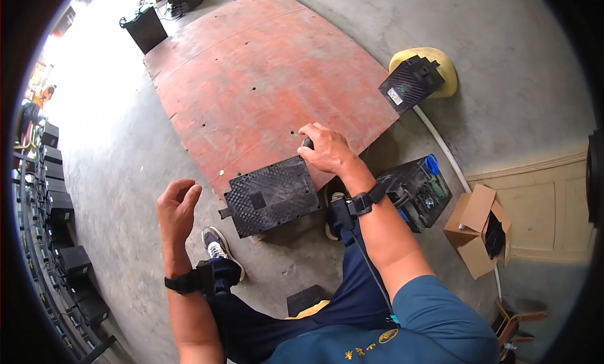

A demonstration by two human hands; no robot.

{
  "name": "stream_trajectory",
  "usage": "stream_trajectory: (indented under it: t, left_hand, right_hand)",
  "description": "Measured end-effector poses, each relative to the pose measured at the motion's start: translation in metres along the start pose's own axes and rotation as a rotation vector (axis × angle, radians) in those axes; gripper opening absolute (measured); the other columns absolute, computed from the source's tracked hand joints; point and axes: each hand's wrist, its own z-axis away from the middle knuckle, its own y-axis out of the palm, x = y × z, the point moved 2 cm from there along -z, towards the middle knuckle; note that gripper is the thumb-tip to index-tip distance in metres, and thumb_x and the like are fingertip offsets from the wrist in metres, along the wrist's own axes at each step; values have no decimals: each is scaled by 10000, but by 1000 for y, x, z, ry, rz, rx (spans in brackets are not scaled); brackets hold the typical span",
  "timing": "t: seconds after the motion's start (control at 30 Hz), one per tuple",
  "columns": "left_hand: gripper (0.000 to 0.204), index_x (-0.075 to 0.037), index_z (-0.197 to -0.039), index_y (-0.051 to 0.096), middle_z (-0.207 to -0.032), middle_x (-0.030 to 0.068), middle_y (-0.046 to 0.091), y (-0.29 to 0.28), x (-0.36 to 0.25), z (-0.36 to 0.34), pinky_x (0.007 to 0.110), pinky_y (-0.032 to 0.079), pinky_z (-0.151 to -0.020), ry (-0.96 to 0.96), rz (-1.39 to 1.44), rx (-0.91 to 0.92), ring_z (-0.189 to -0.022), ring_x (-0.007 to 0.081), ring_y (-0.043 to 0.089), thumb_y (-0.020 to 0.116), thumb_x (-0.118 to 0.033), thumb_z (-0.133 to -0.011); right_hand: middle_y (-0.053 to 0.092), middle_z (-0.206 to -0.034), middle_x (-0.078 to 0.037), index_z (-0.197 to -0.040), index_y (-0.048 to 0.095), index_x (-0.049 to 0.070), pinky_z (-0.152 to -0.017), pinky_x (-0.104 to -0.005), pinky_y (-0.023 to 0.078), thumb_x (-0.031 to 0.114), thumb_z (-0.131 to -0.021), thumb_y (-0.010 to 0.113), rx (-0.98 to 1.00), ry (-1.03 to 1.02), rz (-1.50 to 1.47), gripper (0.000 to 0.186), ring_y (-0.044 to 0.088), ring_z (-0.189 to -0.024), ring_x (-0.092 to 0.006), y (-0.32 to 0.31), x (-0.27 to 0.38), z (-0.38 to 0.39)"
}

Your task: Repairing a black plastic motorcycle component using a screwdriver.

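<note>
A black, textured plastic case [267, 197] lies on the near edge of a worn red board [251, 90], with a tab sticking out on its left. My right hand [327, 149] is just beyond the case's far right corner. Its fingers are closed round a small black rounded thing [307, 142], maybe a tool handle; the rest of it is hidden by the hand. Left of the case, my left hand [178, 207] hangs in the air, apart from it. Its fingers curl in with the thumb near them, and whatever they may hold does not show.
A second black case [412, 81] rests on a yellow stool [450, 74] at the board's right. Nearer stands a black tool box [409, 188] with blue-handled scissors [431, 164]. Beside it is an open cardboard box [472, 229]. Black boxes [60, 203] line the left side.
</note>
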Motion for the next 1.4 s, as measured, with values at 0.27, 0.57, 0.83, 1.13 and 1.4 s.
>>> stream_trajectory:
  t: [0.27, 0.57, 0.83, 1.13, 1.4]
  left_hand:
    - [180, 54, -1036, 694, -896, 60, 708, 2, -2, 0, 259, 527, -755, -28, -6, 26, -825, 112, 644, 711, -88, -925]
    - [189, 41, -1015, 703, -862, 38, 698, 1, -3, 0, 246, 510, -709, -21, -24, 8, -787, 92, 626, 748, -110, -909]
    - [207, 35, -1017, 706, -873, 53, 721, 3, 0, 0, 259, 532, -726, -9, 7, -5, -810, 102, 656, 767, -122, -896]
    - [225, 38, -1010, 709, -875, 83, 743, 4, -7, 1, 281, 553, -747, 4, -32, -15, -818, 122, 690, 771, -147, -898]
    - [220, 38, -1001, 712, -859, 80, 742, 5, -5, 3, 280, 549, -731, 8, -21, -25, -805, 118, 686, 769, -146, -896]
  right_hand:
    - [686, -1143, -185, -1139, 662, 70, -919, -457, 515, 227, -891, 640, -28, -57, -19, 294, 655, -1061, -376, 7, -11, -1]
    - [671, -1187, -174, -1173, 653, 92, -951, -486, 510, 227, -884, 603, -38, -75, -53, 322, 630, -1113, -398, 6, -6, 0]
    - [679, -1162, -178, -1147, 658, 79, -935, -483, 511, 246, -885, 605, 54, -11, -11, 316, 643, -1083, -384, 1, -8, -4]
    - [696, -1122, -167, -1120, 678, 79, -908, -475, 510, 288, -906, 626, -65, -143, -89, 303, 647, -1078, -379, 4, -6, 0]
    - [696, -1128, -157, -1132, 678, 85, -909, -471, 509, 347, -921, 645, 61, 43, 50, 338, 645, -1085, -378, 3, -9, -4]
